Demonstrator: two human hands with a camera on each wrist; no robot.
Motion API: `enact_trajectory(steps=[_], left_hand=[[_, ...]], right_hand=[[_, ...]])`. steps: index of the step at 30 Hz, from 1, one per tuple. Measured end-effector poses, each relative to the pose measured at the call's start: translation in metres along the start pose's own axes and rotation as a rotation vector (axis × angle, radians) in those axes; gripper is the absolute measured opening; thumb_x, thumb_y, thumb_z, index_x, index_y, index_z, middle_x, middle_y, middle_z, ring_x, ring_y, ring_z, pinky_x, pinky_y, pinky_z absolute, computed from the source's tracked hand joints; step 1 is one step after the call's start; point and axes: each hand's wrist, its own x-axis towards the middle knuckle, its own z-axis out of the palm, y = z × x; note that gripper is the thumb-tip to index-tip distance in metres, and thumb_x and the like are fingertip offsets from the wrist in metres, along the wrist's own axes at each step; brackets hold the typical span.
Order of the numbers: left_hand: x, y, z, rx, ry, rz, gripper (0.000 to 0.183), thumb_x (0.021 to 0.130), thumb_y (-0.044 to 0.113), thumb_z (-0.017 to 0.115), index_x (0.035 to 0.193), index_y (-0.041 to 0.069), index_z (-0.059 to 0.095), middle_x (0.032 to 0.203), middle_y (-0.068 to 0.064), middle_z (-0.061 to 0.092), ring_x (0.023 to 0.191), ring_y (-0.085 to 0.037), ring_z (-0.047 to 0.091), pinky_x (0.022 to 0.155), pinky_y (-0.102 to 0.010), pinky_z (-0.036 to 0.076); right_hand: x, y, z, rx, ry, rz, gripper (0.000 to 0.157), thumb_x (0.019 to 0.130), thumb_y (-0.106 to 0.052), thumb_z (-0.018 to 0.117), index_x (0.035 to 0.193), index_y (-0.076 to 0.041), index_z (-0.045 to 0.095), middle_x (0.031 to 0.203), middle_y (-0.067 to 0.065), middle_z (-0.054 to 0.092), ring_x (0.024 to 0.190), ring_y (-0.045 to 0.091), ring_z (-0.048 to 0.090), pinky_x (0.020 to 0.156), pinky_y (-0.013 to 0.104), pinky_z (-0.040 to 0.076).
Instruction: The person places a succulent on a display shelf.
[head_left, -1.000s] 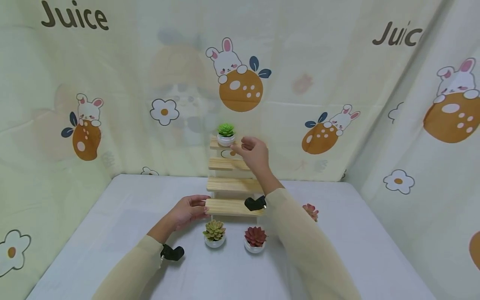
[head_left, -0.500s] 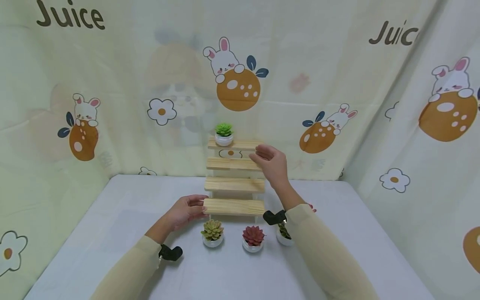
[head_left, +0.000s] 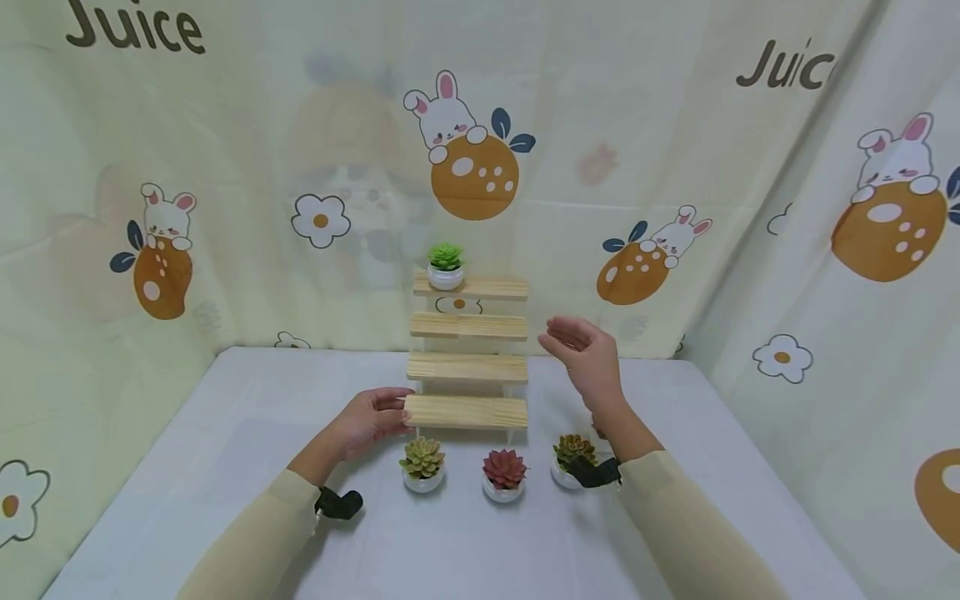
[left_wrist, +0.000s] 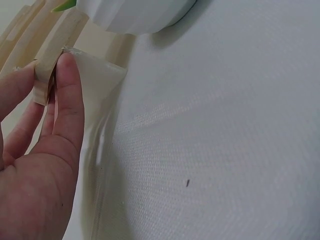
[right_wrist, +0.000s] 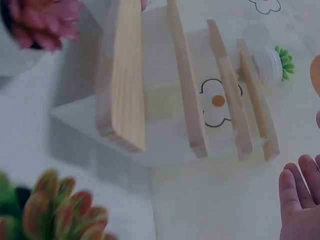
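A stepped display stand with light wooden boards [head_left: 468, 412] stands on the table against the back cloth. My left hand [head_left: 362, 427] holds the left end of its lowest board; in the left wrist view, the thumb and fingers [left_wrist: 70, 102] pinch that board end. On the top board's left side sits a bright green potted succulent [head_left: 446, 267]. To the right of the stand, my right hand [head_left: 588, 358] is raised and holds nothing, its fingers extended towards the boards. In front stand a yellow-green succulent [head_left: 422, 462] and a red succulent [head_left: 504, 475] in white pots.
A dark green-brown succulent [head_left: 574, 450] stands at the right, partly behind the black wrist camera [head_left: 595, 472]. A reddish bit of another plant [head_left: 598, 427] shows behind the right wrist. White cloth covers the table [head_left: 420, 550]; a printed curtain [head_left: 247, 275] closes off the back.
My right hand has moved from beside the green succulent on the top board, right and down, away from the stand. That succulent stays in place. My left hand keeps its hold.
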Motion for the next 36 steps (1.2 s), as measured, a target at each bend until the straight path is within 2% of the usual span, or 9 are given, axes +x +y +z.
enact_trajectory(steps=[5, 12, 19, 22, 27, 29, 33, 36], left_hand=[[-0.001, 0.001, 0.000, -0.001, 0.009, -0.005, 0.054, 0.099, -0.002, 0.061, 0.150, -0.003, 0.045, 0.124, -0.015, 0.059, 0.105, -0.019, 0.068, 0.098, -0.037, 0.061], [-0.001, 0.000, 0.000, -0.007, -0.013, 0.013, 0.054, 0.100, -0.002, 0.060, 0.150, -0.005, 0.042, 0.122, -0.014, 0.058, 0.104, -0.017, 0.067, 0.099, -0.036, 0.061], [0.000, -0.001, -0.001, 0.002, -0.002, 0.015, 0.053, 0.100, 0.000, 0.060, 0.150, -0.005, 0.042, 0.125, -0.015, 0.059, 0.104, -0.017, 0.067, 0.099, -0.037, 0.060], [0.000, -0.001, 0.000, 0.003, -0.004, 0.015, 0.054, 0.100, 0.000, 0.061, 0.150, -0.005, 0.042, 0.125, -0.015, 0.059, 0.104, -0.017, 0.067, 0.100, -0.037, 0.060], [0.000, -0.001, 0.001, 0.003, 0.002, 0.007, 0.053, 0.100, -0.001, 0.060, 0.150, -0.005, 0.043, 0.124, -0.015, 0.059, 0.104, -0.017, 0.067, 0.099, -0.037, 0.061], [0.000, -0.001, 0.001, -0.003, 0.006, 0.003, 0.053, 0.099, -0.002, 0.061, 0.150, -0.005, 0.044, 0.123, -0.015, 0.059, 0.104, -0.017, 0.067, 0.099, -0.037, 0.061], [0.000, -0.001, 0.001, -0.010, 0.008, 0.002, 0.053, 0.099, -0.001, 0.061, 0.150, -0.005, 0.044, 0.122, -0.014, 0.059, 0.103, -0.017, 0.067, 0.098, -0.037, 0.061], [0.000, -0.001, 0.001, -0.014, 0.010, 0.003, 0.053, 0.099, -0.002, 0.061, 0.149, -0.005, 0.044, 0.123, -0.015, 0.059, 0.104, -0.017, 0.067, 0.098, -0.037, 0.061]], right_hand=[[-0.016, 0.006, -0.016, -0.026, -0.001, 0.039, 0.049, 0.090, -0.038, 0.080, 0.131, -0.013, 0.068, 0.133, 0.009, 0.069, 0.125, 0.022, 0.065, 0.090, 0.012, 0.057], [-0.033, 0.020, -0.034, -0.112, 0.011, 0.051, 0.056, 0.088, -0.045, 0.079, 0.133, -0.014, 0.066, 0.136, 0.004, 0.068, 0.129, 0.022, 0.063, 0.093, 0.008, 0.054], [-0.051, 0.035, -0.048, -0.200, 0.033, 0.061, 0.060, 0.088, -0.049, 0.079, 0.136, -0.015, 0.066, 0.139, 0.003, 0.065, 0.131, 0.022, 0.060, 0.098, 0.007, 0.049], [-0.060, 0.042, -0.056, -0.220, 0.028, 0.065, 0.060, 0.088, -0.047, 0.079, 0.138, -0.016, 0.065, 0.143, 0.003, 0.063, 0.136, 0.024, 0.056, 0.105, 0.014, 0.050], [-0.075, 0.056, -0.069, -0.262, 0.027, 0.073, 0.061, 0.089, -0.042, 0.080, 0.141, -0.016, 0.062, 0.148, 0.005, 0.058, 0.141, 0.029, 0.051, 0.115, 0.041, 0.047], [-0.081, 0.062, -0.074, -0.267, 0.032, 0.076, 0.062, 0.088, -0.039, 0.081, 0.142, -0.014, 0.061, 0.149, 0.006, 0.057, 0.142, 0.028, 0.050, 0.116, 0.040, 0.045], [-0.089, 0.075, -0.085, -0.228, 0.009, 0.074, 0.067, 0.088, -0.034, 0.083, 0.146, -0.013, 0.057, 0.154, 0.007, 0.053, 0.144, 0.028, 0.046, 0.112, 0.018, 0.046], [-0.093, 0.085, -0.092, -0.191, -0.032, 0.073, 0.072, 0.088, -0.032, 0.083, 0.150, -0.012, 0.052, 0.157, 0.009, 0.048, 0.146, 0.030, 0.043, 0.110, 0.013, 0.045]])
